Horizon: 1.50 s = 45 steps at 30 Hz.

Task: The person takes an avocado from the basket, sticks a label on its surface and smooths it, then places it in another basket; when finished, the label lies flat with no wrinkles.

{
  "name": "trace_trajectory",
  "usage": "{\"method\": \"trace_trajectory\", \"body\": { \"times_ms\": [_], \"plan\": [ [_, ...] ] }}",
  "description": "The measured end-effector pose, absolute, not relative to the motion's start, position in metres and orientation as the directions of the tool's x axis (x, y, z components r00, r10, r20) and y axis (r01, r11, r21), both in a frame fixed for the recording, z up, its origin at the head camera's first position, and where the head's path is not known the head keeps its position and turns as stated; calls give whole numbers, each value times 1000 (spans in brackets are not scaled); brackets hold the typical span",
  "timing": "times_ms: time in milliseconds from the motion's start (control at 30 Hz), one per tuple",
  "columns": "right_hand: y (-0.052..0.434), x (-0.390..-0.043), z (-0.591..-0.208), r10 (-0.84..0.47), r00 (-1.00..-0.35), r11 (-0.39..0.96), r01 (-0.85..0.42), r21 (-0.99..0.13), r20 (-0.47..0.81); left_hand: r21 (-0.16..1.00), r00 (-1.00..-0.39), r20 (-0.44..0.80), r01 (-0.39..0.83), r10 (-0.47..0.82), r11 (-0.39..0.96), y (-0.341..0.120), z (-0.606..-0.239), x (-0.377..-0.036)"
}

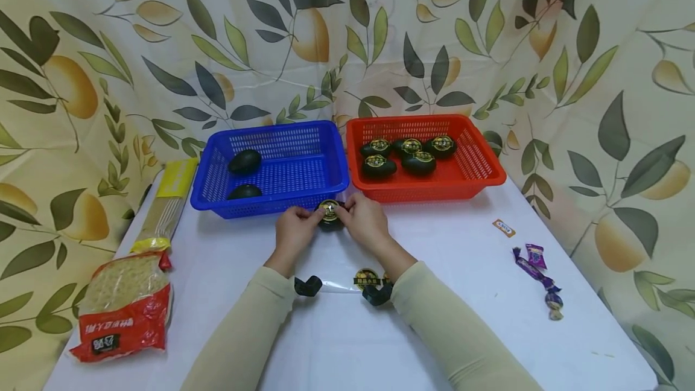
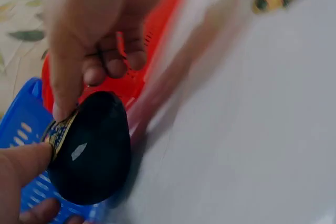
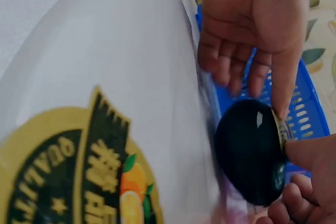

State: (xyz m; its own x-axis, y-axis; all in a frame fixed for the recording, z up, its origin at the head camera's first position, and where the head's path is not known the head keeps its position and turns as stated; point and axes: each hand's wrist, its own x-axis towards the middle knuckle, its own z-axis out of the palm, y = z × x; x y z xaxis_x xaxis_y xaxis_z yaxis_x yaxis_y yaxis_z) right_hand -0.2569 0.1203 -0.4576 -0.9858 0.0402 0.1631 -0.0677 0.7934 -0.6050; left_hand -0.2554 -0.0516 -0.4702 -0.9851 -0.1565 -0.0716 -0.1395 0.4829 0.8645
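Note:
Between the hands, on the table just in front of the blue basket, is a dark green avocado (image 1: 331, 225) with a round black-and-gold label (image 1: 328, 209) on top. My left hand (image 1: 295, 233) holds it from the left, its thumb pressing the label's edge. From the other side my right hand (image 1: 370, 222) grips the avocado, thumb on the label too. In the left wrist view the avocado (image 2: 97, 156) shows its smooth dark side, and the right hand's other fingers hang loosely beside it. A clear sheet (image 1: 339, 285) lies under the forearms, bearing another label (image 1: 366, 278).
The blue basket (image 1: 271, 205) contains two unlabelled avocados. Several labelled ones lie in the red basket (image 1: 429, 193). At left are a noodle packet (image 1: 165, 213) and a red-and-clear bag (image 1: 125, 312). Wrapped candies (image 1: 534, 270) and a small orange packet (image 1: 504, 228) lie at right.

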Motion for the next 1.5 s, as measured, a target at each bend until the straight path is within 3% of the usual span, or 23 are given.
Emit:
{"method": "trace_trajectory", "body": {
  "times_ms": [167,333,500,633,767,1067,1200,1333,1500],
  "plan": [
    [125,-258,-465,30,-985,759,-89,-645,172,946,-984,-161,-177,-83,270,-53,-478,-259],
    [130,-258,-472,-42,-962,691,-223,-687,270,949,-992,-116,-127,-55,289,-50,-484,-259],
    [133,-256,-477,-145,-906,701,-377,-605,397,910,-995,98,76,-33,408,-45,-487,-252],
    [133,-256,-478,-220,-878,717,-441,-539,426,796,-936,348,325,52,511,-44,-489,-250],
    [137,-257,-478,-268,-873,699,-468,-540,408,730,-910,398,393,121,558,-48,-490,-250],
    [146,-259,-473,-334,-886,717,-460,-524,321,837,-960,251,281,128,469,-48,-489,-256],
    [148,-259,-470,-409,-862,727,-505,-464,299,946,-997,49,68,68,316,-48,-488,-255],
    [148,-259,-466,-457,-847,722,-531,-444,272,983,-983,-173,-168,65,68,-52,-484,-251],
    [145,-261,-460,-472,-854,700,-515,-494,220,959,-959,-268,-275,94,-64,-57,-483,-251]
  ]
}}
